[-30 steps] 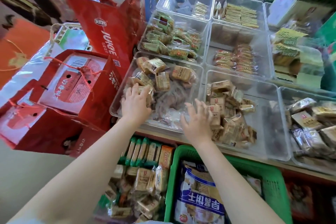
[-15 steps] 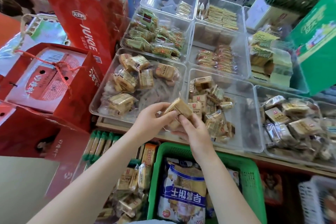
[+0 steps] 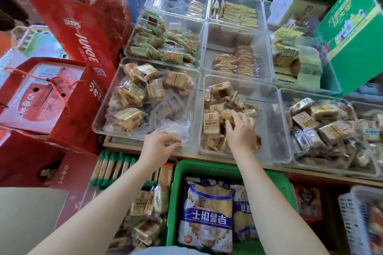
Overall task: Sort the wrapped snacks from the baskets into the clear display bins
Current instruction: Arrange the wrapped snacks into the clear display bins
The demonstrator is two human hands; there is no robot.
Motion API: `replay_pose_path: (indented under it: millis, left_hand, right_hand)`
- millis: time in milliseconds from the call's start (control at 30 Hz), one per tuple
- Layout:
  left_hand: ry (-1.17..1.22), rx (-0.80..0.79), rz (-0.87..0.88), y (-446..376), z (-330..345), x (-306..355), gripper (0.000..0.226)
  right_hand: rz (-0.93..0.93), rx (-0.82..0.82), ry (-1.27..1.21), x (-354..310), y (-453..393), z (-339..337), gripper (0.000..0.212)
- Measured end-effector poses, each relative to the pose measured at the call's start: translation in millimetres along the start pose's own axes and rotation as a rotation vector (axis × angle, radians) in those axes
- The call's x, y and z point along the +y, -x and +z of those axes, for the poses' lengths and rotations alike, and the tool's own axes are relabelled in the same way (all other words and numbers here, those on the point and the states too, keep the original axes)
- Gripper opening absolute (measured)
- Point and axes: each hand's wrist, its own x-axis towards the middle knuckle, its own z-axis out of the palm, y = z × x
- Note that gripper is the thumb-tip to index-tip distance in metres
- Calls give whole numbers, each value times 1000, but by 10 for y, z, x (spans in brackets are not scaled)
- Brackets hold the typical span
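Item one: I log a large red paper gift bag [image 3: 83, 33] printed in white, standing left of the bins. Item two: a green plastic mesh basket [image 3: 209, 168] below the shelf edge, carrying blue-and-white snack bags. Item three: a clear rectangular plastic display bin [image 3: 269, 114], front row, centre, part-filled with tan wrapped snacks. Item four: my right hand [image 3: 240, 130] reaches into that bin, fingers curled round one small tan wrapped snack [image 3: 228, 115] atop the pile. Item five: my left hand [image 3: 157, 145] hangs loosely curled, holding nothing, fingertips at the neighbouring bin's near corner.
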Motion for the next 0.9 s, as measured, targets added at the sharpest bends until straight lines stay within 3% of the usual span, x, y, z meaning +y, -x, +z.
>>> replay_pose_path:
  millis: [167, 267, 400, 533, 600, 733, 800, 900]
  left_hand:
    - [-3, 26, 38, 5, 29, -24, 6]
    - [1, -8, 29, -5, -2, -10, 7]
    - [29, -52, -52, 42, -150, 33, 16]
    - [-116, 414, 59, 87, -473, -100, 14]
    - [-258, 515, -24, -25, -648, -245, 27]
    - [-307, 121, -411, -284, -840, -507, 59]
    - [-340, 14, -420, -315, -800, -584, 65]
    - [-424, 27, -314, -291, -699, -523, 65]
  right_hand:
    - [41, -72, 155, -200, 130, -31, 53]
    - [-161, -67, 105, -546, 343, 122, 56]
    - [-321, -251, 38, -927, 574, 438, 68]
    - [-347, -190, 141, -939, 607, 554, 58]
    - [-354, -187, 156, -939, 621, 569, 57]
    - [-351, -198, 162, -945, 614, 589, 58]
    - [-352, -192, 169, -947, 609, 598, 58]
    - [-362, -190, 182, -945, 610, 589, 60]
